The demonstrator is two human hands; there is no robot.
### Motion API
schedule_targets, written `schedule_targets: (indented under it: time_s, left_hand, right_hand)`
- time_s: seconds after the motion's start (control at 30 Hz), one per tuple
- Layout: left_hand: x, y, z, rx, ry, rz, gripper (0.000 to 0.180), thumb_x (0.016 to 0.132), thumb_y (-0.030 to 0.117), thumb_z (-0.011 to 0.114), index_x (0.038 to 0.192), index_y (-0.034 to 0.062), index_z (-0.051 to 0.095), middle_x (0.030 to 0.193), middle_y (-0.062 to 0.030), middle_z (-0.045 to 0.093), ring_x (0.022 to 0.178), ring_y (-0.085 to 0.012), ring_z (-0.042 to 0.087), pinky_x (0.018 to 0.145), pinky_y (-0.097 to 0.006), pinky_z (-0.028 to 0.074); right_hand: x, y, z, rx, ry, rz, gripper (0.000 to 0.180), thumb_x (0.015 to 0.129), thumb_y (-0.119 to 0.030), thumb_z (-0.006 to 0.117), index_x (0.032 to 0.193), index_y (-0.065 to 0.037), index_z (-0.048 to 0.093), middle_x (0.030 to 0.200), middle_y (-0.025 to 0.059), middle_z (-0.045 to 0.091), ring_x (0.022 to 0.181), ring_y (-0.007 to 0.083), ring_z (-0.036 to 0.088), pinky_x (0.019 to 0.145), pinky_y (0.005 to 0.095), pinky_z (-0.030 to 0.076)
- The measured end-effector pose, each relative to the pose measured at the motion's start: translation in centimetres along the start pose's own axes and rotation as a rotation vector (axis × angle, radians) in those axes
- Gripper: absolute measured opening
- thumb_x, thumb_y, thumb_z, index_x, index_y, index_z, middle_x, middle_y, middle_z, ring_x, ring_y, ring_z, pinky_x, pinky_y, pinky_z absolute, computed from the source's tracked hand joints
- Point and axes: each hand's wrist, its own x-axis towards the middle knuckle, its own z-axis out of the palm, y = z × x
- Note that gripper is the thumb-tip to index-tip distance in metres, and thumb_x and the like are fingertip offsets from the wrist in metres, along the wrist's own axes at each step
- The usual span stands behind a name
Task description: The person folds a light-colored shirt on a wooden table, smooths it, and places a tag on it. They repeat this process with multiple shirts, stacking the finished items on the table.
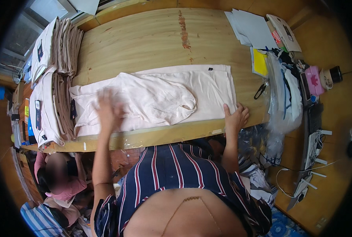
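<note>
A pale pink knitted garment lies across the front of the wooden table, its folded part loosely bunched over a flat layer. Over its left part is my left hand, blurred by motion, with the fingers apparently spread on the cloth. My right hand rests at the near right corner of the garment. Its thumb touches the cloth, and its fingers are apart from the thumb, near the table's front edge. A small dark label shows near the garment's far right edge.
Two stacks of folded pale garments, a far stack and a near stack, stand at the left. Black scissors, clear plastic bags and white sheets lie at the right. A person in pink is below left.
</note>
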Motion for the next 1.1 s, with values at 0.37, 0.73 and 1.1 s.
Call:
schedule_targets:
  time_s: [0.37,0.73,1.1]
  left_hand:
    - [3.0,16.8,3.3,-0.528,-0.281,0.641,0.060,0.083,0.049,0.038,0.130,0.0124,0.030,0.136,-0.0104,0.027,0.127,-0.0244,0.021,0.102,-0.044,0.016]
    - [5.5,9.5,2.8,-1.397,-0.350,-0.388,0.067,0.080,0.011,0.057,0.132,0.0037,0.016,0.113,-0.0186,0.049,0.097,-0.0217,0.052,0.081,-0.029,0.042]
    - [2.4,12.2,-1.9,-0.243,-0.156,-0.018,0.063,0.068,0.021,0.064,0.124,0.0102,0.037,0.128,-0.0223,0.030,0.117,-0.0334,0.031,0.089,-0.046,0.031]
  right_hand:
    - [2.2,-3.2,0.0,1.083,-0.031,0.188,0.034,0.070,-0.006,0.066,0.100,0.005,0.054,0.096,0.0108,0.058,0.087,0.0162,0.053,0.077,0.0269,0.041]
    - [-9.2,-16.4,0.7,0.428,-0.184,-1.264,0.037,0.072,-0.011,0.048,0.109,-0.012,0.051,0.090,0.0059,0.050,0.084,0.0199,0.049,0.068,0.0318,0.041]
    - [-5.4,-7.6,-2.2,0.292,-0.241,-1.149,0.042,0.073,-0.010,0.048,0.115,-0.014,0.049,0.111,0.0095,0.047,0.098,0.0244,0.046,0.082,0.0402,0.035]
